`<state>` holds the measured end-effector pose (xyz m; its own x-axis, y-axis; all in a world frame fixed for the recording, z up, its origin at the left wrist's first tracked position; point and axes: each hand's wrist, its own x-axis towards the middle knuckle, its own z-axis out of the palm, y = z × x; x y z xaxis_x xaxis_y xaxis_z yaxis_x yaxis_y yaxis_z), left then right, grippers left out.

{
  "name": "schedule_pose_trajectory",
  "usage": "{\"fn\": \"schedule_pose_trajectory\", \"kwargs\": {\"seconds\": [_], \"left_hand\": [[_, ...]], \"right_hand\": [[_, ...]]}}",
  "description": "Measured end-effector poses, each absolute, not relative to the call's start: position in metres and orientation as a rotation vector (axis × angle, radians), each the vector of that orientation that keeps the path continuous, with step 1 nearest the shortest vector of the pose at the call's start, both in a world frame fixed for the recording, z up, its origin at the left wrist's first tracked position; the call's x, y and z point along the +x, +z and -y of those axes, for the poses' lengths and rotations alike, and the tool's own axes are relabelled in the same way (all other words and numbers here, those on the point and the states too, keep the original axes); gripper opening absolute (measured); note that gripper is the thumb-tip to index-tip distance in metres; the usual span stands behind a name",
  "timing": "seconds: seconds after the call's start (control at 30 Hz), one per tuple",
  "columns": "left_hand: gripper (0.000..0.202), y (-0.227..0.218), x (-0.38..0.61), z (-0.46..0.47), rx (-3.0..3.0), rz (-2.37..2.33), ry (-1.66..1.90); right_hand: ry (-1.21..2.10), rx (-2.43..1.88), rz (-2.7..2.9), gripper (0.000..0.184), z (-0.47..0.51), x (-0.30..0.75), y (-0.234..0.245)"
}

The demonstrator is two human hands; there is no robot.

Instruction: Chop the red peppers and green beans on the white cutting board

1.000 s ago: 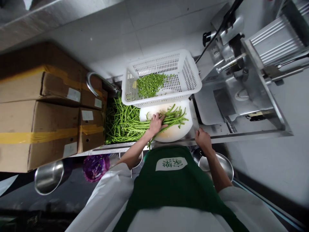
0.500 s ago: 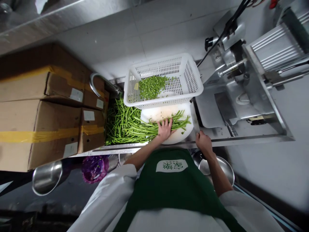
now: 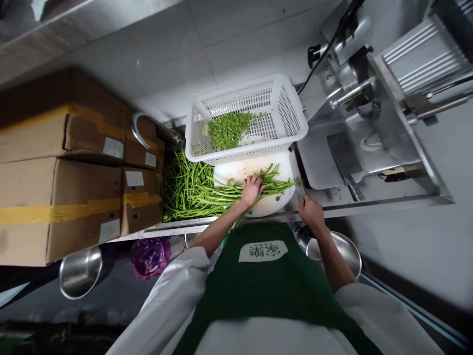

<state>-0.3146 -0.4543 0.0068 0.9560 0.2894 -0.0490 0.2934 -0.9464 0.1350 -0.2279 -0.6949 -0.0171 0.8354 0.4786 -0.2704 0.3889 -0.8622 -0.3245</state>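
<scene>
My left hand point(image 3: 252, 190) lies on a bundle of long green beans point(image 3: 275, 183) stretched across a round white cutting board point(image 3: 236, 172), its fingers curled down over the stems. My right hand point(image 3: 311, 213) sits closed at the counter's front edge, just right of the board; what it grips is hidden. A thin metal strip point(image 3: 296, 175) runs up from it along the board's right side. Behind the board a white plastic basket point(image 3: 291, 123) holds chopped green bean pieces point(image 3: 229, 129).
More long beans point(image 3: 185, 187) fill the sink left of the board, under a curved faucet point(image 3: 148, 121). Taped cardboard boxes point(image 3: 55, 197) are stacked at the left. A steel machine point(image 3: 362, 123) stands at the right. Steel bowls point(image 3: 79, 271) point(image 3: 343, 246) and a purple bag point(image 3: 150, 256) sit below the counter.
My left hand has shifted right along the bean bundle and its fingers have curled in from a flat spread. The beans' tips now reach further right. My right hand has stayed put.
</scene>
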Motion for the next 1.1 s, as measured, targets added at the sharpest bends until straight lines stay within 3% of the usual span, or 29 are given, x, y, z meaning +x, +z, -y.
{"fn": "schedule_pose_trajectory", "kwargs": {"seconds": [0.33,0.4,0.5,0.57,0.77,0.93,1.1], "left_hand": [[0.043,0.013,-0.276,0.427,2.943,-0.708,-0.139],[0.056,0.017,-0.290,0.433,2.994,-0.665,-0.178],[0.094,0.017,-0.323,0.452,3.123,-0.546,-0.301],[0.106,0.013,-0.343,0.463,3.204,-0.472,-0.352],[0.076,0.010,-0.343,0.455,3.230,-0.310,-0.456],[0.078,0.018,-0.321,0.443,3.202,-0.411,-0.432],[0.093,0.029,-0.306,0.447,3.151,-0.508,-0.396]], "right_hand": [[0.474,-2.743,0.665,0.028,0.697,-0.228,-0.019],[0.478,-2.745,0.658,0.028,0.697,-0.228,-0.019],[0.487,-2.743,0.653,0.027,0.696,-0.229,-0.020],[0.490,-2.738,0.657,0.027,0.695,-0.228,-0.021],[0.490,-2.735,0.664,0.026,0.696,-0.226,-0.022],[0.495,-2.758,0.723,0.028,0.696,-0.226,-0.016],[0.573,-2.792,0.876,0.029,0.700,-0.238,-0.008]]}}
